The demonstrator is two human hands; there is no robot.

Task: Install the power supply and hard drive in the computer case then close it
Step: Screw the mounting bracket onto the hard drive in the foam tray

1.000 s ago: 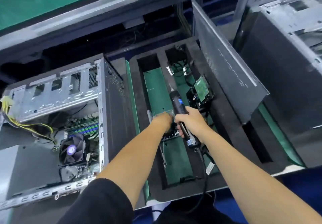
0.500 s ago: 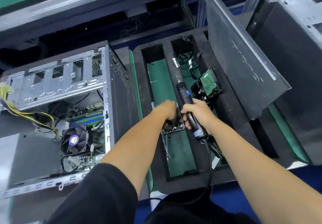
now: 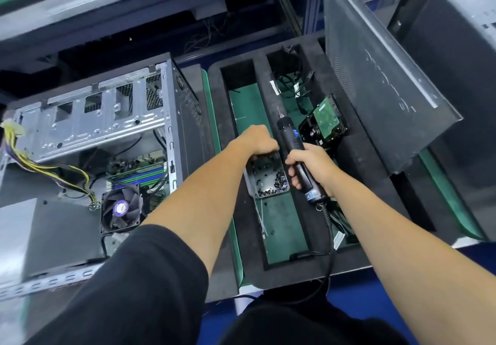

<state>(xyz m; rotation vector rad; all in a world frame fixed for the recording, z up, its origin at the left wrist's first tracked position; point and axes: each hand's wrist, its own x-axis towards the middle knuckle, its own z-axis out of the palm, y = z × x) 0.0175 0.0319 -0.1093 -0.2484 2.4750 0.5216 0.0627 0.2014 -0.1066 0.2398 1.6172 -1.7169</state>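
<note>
We look down at our two bare arms reaching over a black foam tray (image 3: 357, 173) with long green-floored slots. Our right hand (image 3: 308, 166) has its fingers curled tight around a black electric screwdriver (image 3: 295, 151), with the tip pointing up and away from us and a black cord hanging from its back end. Our left hand (image 3: 256, 140) is bent down into a small clear box of screws (image 3: 268, 177) that sits in the middle slot; the fingers are curled under, but we cannot tell if they pinch a screw, because the back of the hand hides them. The hard drive (image 3: 326, 119) lies tilted in the next slot, just beside the screwdriver on the right, with its green board facing up. It is still in the tray and not in the computer case (image 3: 88, 119). The case lies open on the worktop to the left, well apart from the drive. Inside it we see a round black fan (image 3: 120, 212), a green board with blue strips, and a bunch of yellow wires (image 3: 40, 157) coming in from the left edge. A big dark side panel (image 3: 375, 76) stands tilted at the right of the tray, leaning over the far slots. Some loose black cables (image 3: 292, 81) lie at the far end of the slot with the drive.
</note>
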